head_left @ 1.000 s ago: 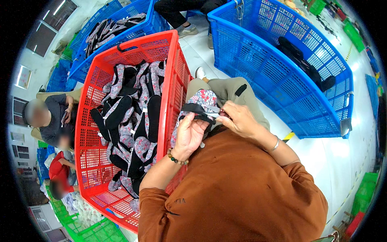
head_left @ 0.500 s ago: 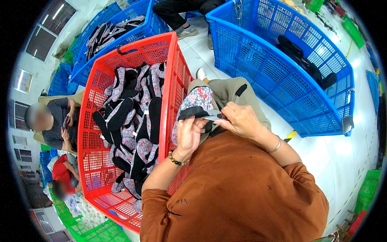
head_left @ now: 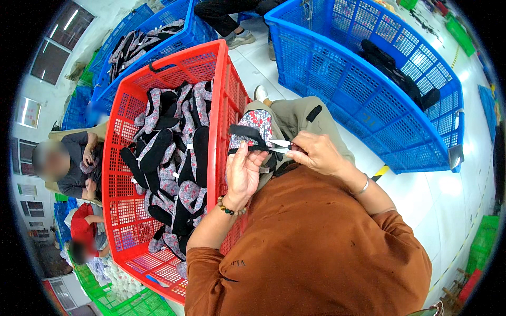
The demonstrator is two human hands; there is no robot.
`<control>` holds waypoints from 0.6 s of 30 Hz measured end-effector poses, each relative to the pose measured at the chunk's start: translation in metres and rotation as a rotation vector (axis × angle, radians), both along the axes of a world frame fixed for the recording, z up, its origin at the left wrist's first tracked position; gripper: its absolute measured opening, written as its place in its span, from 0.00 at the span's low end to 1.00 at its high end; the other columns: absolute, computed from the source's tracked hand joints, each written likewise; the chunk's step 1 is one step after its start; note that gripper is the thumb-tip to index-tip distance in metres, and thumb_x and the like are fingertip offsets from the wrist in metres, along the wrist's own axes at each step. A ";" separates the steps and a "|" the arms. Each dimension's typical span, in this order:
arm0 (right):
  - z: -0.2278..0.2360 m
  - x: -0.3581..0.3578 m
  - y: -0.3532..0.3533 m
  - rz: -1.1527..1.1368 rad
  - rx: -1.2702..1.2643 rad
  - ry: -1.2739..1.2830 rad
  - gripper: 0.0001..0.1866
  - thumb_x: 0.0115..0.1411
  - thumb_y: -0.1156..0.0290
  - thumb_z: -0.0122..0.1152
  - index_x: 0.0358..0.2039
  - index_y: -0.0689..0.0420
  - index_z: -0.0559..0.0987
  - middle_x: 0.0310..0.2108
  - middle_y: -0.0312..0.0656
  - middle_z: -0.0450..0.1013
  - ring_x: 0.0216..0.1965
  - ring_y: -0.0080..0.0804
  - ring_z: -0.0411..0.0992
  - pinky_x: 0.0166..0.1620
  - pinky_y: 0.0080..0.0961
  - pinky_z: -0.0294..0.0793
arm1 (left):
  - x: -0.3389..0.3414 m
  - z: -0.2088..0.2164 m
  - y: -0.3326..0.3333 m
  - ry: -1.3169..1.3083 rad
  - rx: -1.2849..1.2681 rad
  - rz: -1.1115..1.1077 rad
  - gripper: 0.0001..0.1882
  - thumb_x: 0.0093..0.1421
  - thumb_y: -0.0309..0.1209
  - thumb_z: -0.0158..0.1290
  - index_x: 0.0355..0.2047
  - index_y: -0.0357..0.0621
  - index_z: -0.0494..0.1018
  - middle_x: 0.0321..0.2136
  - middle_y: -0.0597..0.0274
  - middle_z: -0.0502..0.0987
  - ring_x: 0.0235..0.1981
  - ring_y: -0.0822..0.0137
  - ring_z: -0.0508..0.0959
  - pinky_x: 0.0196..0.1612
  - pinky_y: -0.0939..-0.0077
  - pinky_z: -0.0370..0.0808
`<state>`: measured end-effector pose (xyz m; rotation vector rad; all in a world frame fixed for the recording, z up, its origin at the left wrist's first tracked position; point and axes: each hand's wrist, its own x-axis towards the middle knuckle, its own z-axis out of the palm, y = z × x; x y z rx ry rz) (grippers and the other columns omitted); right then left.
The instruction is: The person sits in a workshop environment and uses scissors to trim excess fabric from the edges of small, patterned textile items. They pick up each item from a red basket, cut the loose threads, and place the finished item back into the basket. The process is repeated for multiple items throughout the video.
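Observation:
My left hand (head_left: 244,173) grips a floral slipper (head_left: 259,121) with black trim above my lap, its fingers and thumb closed on the black edge. In my right hand (head_left: 319,152) is a pair of thread snips (head_left: 279,143), whose two pale blades are spread apart at the slipper's black trim. A small whitish tag shows below the left fingers. Just left of my lap stands a red plastic crate (head_left: 215,126) holding a heap of similar floral slippers (head_left: 182,131) with black soles.
A large blue crate (head_left: 337,79) with some black items (head_left: 387,68) stands ahead right. Another blue crate (head_left: 197,31) with floral slippers is at far left. Two people (head_left: 74,163) are at the left, one in red. A person's legs (head_left: 226,18) show ahead; a green crate (head_left: 142,305) is lower left.
The slipper has turned in my left hand, and its black trim now stands up as a loop. The snips' blades have spread wider. My right hand has shifted slightly.

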<state>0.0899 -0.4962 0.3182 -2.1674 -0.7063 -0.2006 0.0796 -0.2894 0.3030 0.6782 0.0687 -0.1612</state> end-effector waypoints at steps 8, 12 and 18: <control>0.006 0.001 -0.001 0.000 -0.139 -0.081 0.19 0.53 0.54 0.55 0.20 0.58 0.70 0.19 0.42 0.65 0.21 0.42 0.67 0.22 0.34 0.64 | -0.005 0.005 -0.006 -0.069 0.139 -0.034 0.13 0.62 0.32 0.42 0.35 0.32 0.71 0.34 0.53 0.76 0.36 0.64 0.77 0.43 0.68 0.75; 0.006 0.003 -0.005 0.016 -0.179 -0.123 0.19 0.53 0.53 0.56 0.20 0.58 0.70 0.19 0.42 0.65 0.20 0.42 0.67 0.21 0.34 0.64 | -0.004 0.005 -0.005 -0.062 0.140 -0.065 0.12 0.62 0.32 0.42 0.35 0.34 0.71 0.33 0.54 0.76 0.35 0.65 0.77 0.42 0.69 0.75; -0.008 0.004 -0.004 0.079 -0.074 -0.172 0.16 0.50 0.58 0.60 0.21 0.58 0.71 0.19 0.42 0.66 0.19 0.40 0.66 0.20 0.31 0.63 | -0.004 0.000 -0.004 0.029 0.026 -0.108 0.11 0.62 0.31 0.42 0.36 0.37 0.71 0.34 0.57 0.76 0.35 0.67 0.76 0.41 0.70 0.76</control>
